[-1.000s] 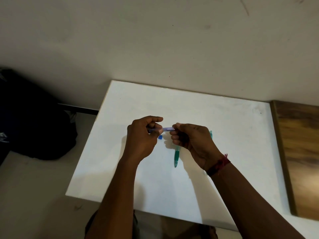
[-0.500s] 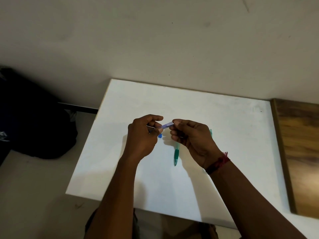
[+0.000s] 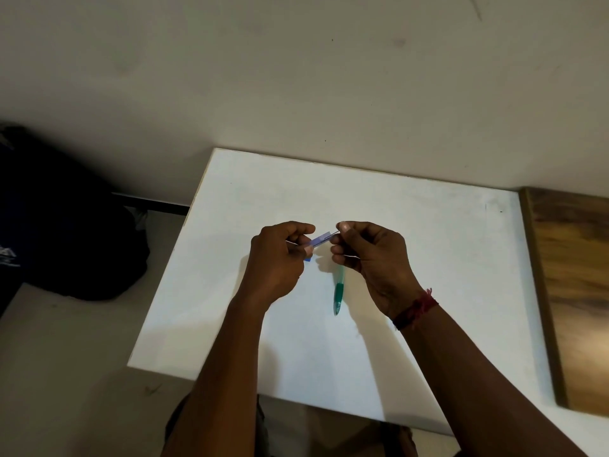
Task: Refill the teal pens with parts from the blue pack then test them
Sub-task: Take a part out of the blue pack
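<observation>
Head view, entries listed left to right.

Dark bag (image 3: 66,225): on the floor, left of the table, close to the wall; details too dim to tell.

White table (image 3: 445,245): flat top, far edge near the wall.

Left hand (image 3: 276,255): raised above the table, fingers curled round the blue pack, thumb on its upper side.

Small blue piece (image 3: 308,259): on the table just below the left hand's fingers, mostly hidden; what it is cannot be told.

Blue pack (image 3: 319,240): 1, slim, pale blue-violet, held in the air and slanting up toward the right, its right end clear of the left fingers.

Thin rod (image 3: 333,234): 1, dark and fine, running from the pack's right end to the right thumb.

Teal pen (image 3: 338,291): 1, lying on the table below and between the 2 hands, pointed end toward the near edge, far end hidden behind the right hand.

Right hand (image 3: 369,255): raised, thumb and forefinger pinched together on the outer end of the thin rod, other fingers curled under.

Red thread band (image 3: 417,308): wound round the right wrist.

Wooden board (image 3: 576,291): brown grain, just beside the table's right edge.
</observation>
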